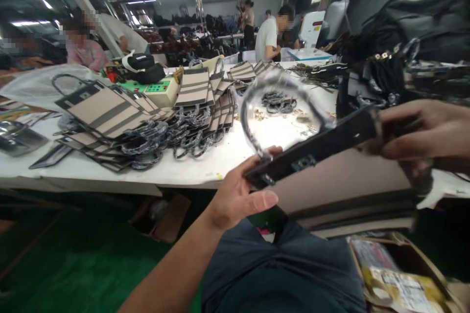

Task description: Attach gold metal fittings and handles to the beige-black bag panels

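Observation:
I hold one flat bag panel [341, 176], beige with a black top band and a looped handle wrapped in clear plastic [273, 83]. My left hand [240, 190] grips the left corner of the black band. My right hand [428, 134] grips the right end of the same band. The panel hangs over my lap in front of the white table [191, 168]. On the table to the left lies a fanned stack of several like panels [147, 117] with wrapped handles.
A beige control box with a green face [159, 90] stands behind the stack. Loose metal fittings [281, 105] lie mid-table. Black bags [400, 49] pile up at right. A cardboard box [400, 274] sits by my right knee. Other people work at the far tables.

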`<state>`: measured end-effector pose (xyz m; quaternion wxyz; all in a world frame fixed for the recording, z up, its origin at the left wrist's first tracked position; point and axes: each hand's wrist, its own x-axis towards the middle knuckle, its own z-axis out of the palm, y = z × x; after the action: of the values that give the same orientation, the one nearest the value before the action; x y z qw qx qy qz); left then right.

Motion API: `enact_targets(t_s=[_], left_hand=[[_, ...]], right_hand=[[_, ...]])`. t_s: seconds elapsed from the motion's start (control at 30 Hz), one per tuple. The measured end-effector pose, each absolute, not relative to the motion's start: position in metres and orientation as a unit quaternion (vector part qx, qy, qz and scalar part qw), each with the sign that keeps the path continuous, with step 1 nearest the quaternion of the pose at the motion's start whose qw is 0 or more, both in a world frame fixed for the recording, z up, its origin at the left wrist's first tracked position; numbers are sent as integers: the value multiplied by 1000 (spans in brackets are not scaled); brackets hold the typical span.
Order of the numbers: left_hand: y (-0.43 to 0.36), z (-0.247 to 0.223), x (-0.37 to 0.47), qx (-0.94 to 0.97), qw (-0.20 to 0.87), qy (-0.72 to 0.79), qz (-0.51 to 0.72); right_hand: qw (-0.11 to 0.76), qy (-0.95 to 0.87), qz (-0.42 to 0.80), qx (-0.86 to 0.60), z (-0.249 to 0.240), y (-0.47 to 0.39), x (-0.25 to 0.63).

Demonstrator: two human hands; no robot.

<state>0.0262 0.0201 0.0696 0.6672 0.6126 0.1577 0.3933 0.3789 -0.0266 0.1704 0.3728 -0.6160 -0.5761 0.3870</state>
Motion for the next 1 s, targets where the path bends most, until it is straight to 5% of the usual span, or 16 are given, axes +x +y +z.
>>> enact_targets(t_s=[0.1, 0.23, 0.37, 0.83, 1.0], left_hand=[[24, 45, 21, 588, 676, 155, 416], [29, 13, 14, 678, 611, 219, 345], [30, -18, 17, 592, 688, 317, 275], [22, -99, 62, 224, 737, 496, 400], [32, -103, 74, 223, 717, 515, 414]], right_hand=[[201, -585, 543, -568, 146, -6, 352], [137, -542, 615, -556, 104, 18, 322], [103, -529, 647, -539, 70, 47, 316], [21, -576, 641, -507, 9, 149, 297], [-9, -662, 512, -547, -2, 168, 305]])
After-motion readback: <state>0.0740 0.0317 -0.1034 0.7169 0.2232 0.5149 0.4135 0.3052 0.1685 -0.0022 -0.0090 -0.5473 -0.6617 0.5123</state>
